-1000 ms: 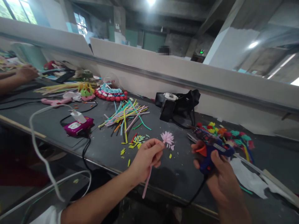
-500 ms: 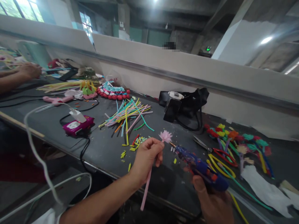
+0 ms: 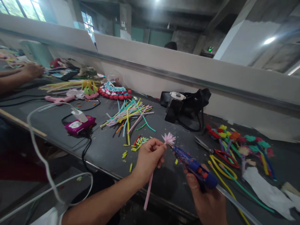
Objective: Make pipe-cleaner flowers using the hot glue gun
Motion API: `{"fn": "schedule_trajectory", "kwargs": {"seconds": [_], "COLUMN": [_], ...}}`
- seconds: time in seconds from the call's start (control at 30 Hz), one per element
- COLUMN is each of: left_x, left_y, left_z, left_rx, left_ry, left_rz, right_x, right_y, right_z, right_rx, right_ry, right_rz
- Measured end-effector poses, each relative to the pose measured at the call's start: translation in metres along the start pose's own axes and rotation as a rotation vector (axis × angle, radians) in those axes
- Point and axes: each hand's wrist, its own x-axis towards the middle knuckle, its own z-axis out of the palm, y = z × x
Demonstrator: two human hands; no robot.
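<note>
My left hand point(image 3: 149, 157) pinches a pink stem with a small pink fringed flower point(image 3: 168, 138) at its top; the stem hangs down past the table's front edge. My right hand point(image 3: 206, 200) grips a blue glue gun point(image 3: 194, 167), its nozzle touching the base of the flower. Both hands hover over the dark table point(image 3: 103, 147) near its front edge.
A heap of coloured strips point(image 3: 127, 115) lies mid-table, cut scraps point(image 3: 138, 142) in front of it. Red-handled scissors point(image 3: 215, 151) and finished flowers point(image 3: 239, 142) lie right. A black bag point(image 3: 187, 104), a pink power strip point(image 3: 78, 125) and another person's hand point(image 3: 30, 70) are further off.
My right hand swung the glue gun from beside the flowers on the right over to the pink flower; its nozzle now meets the flower's base. The left hand barely moved.
</note>
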Motion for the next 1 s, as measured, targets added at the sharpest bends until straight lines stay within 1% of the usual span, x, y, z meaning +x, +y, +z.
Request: {"fn": "schedule_trajectory", "kwargs": {"seconds": [0.17,0.3,0.4,0.57,0.77,1.0], "left_x": [0.001,0.002,0.001,0.001,0.001,0.001], "left_y": [0.000,0.000,-0.001,-0.002,-0.002,-0.003], "left_z": [0.000,0.000,0.000,-0.001,-0.001,-0.001], "left_rx": [0.056,0.064,0.066,0.089,0.100,0.114], "left_ry": [0.012,0.016,0.011,0.000,-0.010,-0.006], "left_rz": [0.009,0.000,0.000,-0.001,0.001,-0.006], "right_x": [0.000,-0.001,0.000,0.005,0.003,0.002], "right_y": [0.003,0.001,-0.002,-0.007,-0.009,-0.007], "right_z": [-0.001,-0.001,0.000,0.003,0.008,0.010], "right_rx": [-0.070,-0.089,-0.112,-0.168,-0.181,-0.180], "right_ry": [-0.017,-0.028,-0.009,0.054,0.108,0.086], "right_rz": [-0.073,-0.075,-0.082,-0.156,-0.146,-0.109]}}
